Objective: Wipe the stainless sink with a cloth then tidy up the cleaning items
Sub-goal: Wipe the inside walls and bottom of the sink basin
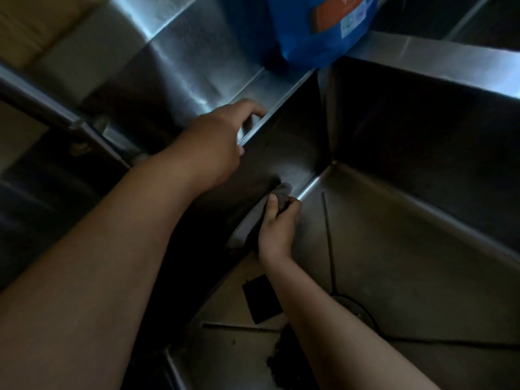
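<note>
I look down into a deep stainless sink. My right hand is low inside the basin, shut on a dark grey cloth pressed against the left wall near the bottom corner seam. My left hand rests on the sink's left rim, fingers curled over the edge, holding nothing else. The round drain lies on the basin floor, partly hidden behind my right forearm.
A blue bag with an orange label stands on the ledge at the sink's far corner. A flat black square pad lies on the basin floor beside my right forearm. Dark debris sits near the front of the basin.
</note>
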{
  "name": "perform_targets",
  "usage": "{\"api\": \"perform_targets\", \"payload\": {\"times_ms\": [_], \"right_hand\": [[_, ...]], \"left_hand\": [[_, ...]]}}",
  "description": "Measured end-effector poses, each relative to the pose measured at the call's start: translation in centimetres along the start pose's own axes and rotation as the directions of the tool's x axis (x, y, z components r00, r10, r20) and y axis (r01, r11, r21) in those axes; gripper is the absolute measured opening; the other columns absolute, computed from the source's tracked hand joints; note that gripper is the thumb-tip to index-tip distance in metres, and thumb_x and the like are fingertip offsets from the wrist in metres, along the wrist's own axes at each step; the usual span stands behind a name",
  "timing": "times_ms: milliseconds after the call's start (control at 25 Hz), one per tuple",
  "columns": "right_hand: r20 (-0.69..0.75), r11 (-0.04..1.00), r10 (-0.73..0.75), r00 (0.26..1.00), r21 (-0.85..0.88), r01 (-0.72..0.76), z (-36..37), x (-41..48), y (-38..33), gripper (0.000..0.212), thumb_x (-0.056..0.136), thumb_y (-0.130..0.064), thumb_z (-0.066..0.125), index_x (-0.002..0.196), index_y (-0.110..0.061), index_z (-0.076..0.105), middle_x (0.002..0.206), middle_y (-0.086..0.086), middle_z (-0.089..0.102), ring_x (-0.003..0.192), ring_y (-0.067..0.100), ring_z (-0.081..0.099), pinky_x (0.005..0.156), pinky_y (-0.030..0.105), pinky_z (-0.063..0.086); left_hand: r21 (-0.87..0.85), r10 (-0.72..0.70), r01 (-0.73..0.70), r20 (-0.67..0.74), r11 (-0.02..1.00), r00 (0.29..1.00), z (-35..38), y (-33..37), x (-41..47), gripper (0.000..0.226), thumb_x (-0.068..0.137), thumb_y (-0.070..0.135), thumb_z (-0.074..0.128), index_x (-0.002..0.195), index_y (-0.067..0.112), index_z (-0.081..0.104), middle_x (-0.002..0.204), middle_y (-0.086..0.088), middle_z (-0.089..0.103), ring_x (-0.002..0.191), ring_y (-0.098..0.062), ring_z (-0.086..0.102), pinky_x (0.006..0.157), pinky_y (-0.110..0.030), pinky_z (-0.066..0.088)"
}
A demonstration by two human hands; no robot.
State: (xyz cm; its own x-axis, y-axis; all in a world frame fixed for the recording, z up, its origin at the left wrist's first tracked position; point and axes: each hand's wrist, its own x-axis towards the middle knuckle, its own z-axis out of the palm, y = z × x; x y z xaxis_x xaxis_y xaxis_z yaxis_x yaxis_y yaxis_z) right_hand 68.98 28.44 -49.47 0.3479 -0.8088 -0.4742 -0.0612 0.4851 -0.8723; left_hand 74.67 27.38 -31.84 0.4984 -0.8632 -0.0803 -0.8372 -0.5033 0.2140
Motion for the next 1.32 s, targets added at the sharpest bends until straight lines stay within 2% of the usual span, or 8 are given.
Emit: {"api": "perform_targets", "payload": {"times_ms": [280,360,480,600,760,880,1080,1320], "right_hand": [[-0.03,0.945,-0.248,0.968,0.211,0.249,1.0,-2.2,-7.6,0.017,0.091,-0.025,0.052,0.099,-0.017,0.039,0.11,0.007,0.041,0.089,0.0,0.037,0.076,0.004,0.03],[-0.044,0.92,-0.313,0.949,0.233,0.314,0.9,-2.0,-8.8,0.018,0.091,-0.022,0.054,0.099,-0.017,0.038,0.107,0.004,0.038,0.084,-0.002,0.034,0.074,-0.004,0.026],[-0.012,0.92,-0.329,0.944,0.222,0.324,1.0,-1.5,-9.2,0.022,0.091,-0.025,0.054,0.102,-0.016,0.038,0.106,0.001,0.034,0.079,-0.003,0.033,0.072,0.005,0.029],[-0.033,0.936,-0.288,0.957,0.2,0.289,0.9,-0.2,-7.9,0.024,0.091,-0.028,0.052,0.104,-0.014,0.039,0.11,0.004,0.036,0.081,-0.002,0.034,0.073,0.011,0.027],[-0.037,0.978,-0.141,0.989,0.149,0.145,0.1,2.3,-5.4,0.034,0.092,-0.033,0.049,0.116,-0.01,0.04,0.119,0.006,0.04,0.088,0.003,0.039,0.071,0.004,0.028],[-0.026,0.996,-0.05,0.998,0.075,0.051,-0.6,3.6,-3.1,0.037,0.093,-0.036,0.046,0.12,-0.012,0.039,0.125,0.007,0.041,0.104,0.012,0.045,0.081,0.011,0.03],[-0.046,0.997,0.032,0.998,-0.063,-0.035,-1.9,4.8,-0.6,0.034,0.093,-0.025,0.049,0.115,0.001,0.044,0.122,0.02,0.048,0.111,0.029,0.049,0.086,0.023,0.034],[0.097,0.992,-0.089,0.991,0.1,0.08,-1.6,2.4,-5.0,0.022,0.093,-0.031,0.048,0.103,-0.014,0.04,0.116,0.013,0.049,0.102,0.017,0.048,0.093,0.028,0.038]], "left_hand": [[-0.124,-0.081,0.076,-0.033,0.989,0.996,0.7,0.4,0.0,0.051,0.082,-0.004,0.048,0.123,0.026,0.051,0.1,0.004,0.052,0.087,-0.012,0.05,0.069,-0.011,0.03],[-0.167,-0.106,0.101,-0.024,0.981,0.994,0.7,0.5,0.1,0.047,0.085,-0.001,0.045,0.124,0.025,0.051,0.106,0.0,0.057,0.095,-0.016,0.054,0.081,-0.017,0.037],[-0.197,-0.139,0.128,-0.042,0.972,0.989,0.8,0.7,0.1,0.047,0.087,-0.002,0.044,0.125,0.025,0.051,0.122,-0.003,0.057,0.11,-0.018,0.053,0.095,-0.024,0.038],[-0.183,-0.131,0.114,-0.082,0.976,0.988,1.1,0.7,-0.1,0.048,0.086,-0.003,0.047,0.124,0.025,0.051,0.12,-0.001,0.057,0.106,-0.015,0.052,0.084,-0.013,0.033],[-0.192,-0.148,0.122,-0.131,0.974,0.98,1.6,0.8,-0.4,0.05,0.085,-0.008,0.048,0.122,0.026,0.052,0.118,-0.002,0.056,0.105,-0.014,0.05,0.079,-0.009,0.029],[-0.207,-0.15,0.114,-0.164,0.972,0.975,2.1,0.9,-0.5,0.048,0.085,-0.007,0.05,0.121,0.025,0.053,0.115,-0.002,0.055,0.1,-0.011,0.049,0.074,-0.005,0.03],[-0.232,-0.151,0.101,-0.207,0.967,0.967,3.0,0.9,-0.7,0.048,0.085,-0.004,0.053,0.124,0.023,0.05,0.124,-0.001,0.054,0.112,-0.007,0.046,0.086,-0.005,0.027],[-0.257,-0.162,0.11,-0.193,0.96,0.968,2.9,1.2,-0.7,0.048,0.084,-0.006,0.052,0.124,0.02,0.05,0.127,-0.001,0.054,0.116,-0.009,0.047,0.09,-0.006,0.028]]}}
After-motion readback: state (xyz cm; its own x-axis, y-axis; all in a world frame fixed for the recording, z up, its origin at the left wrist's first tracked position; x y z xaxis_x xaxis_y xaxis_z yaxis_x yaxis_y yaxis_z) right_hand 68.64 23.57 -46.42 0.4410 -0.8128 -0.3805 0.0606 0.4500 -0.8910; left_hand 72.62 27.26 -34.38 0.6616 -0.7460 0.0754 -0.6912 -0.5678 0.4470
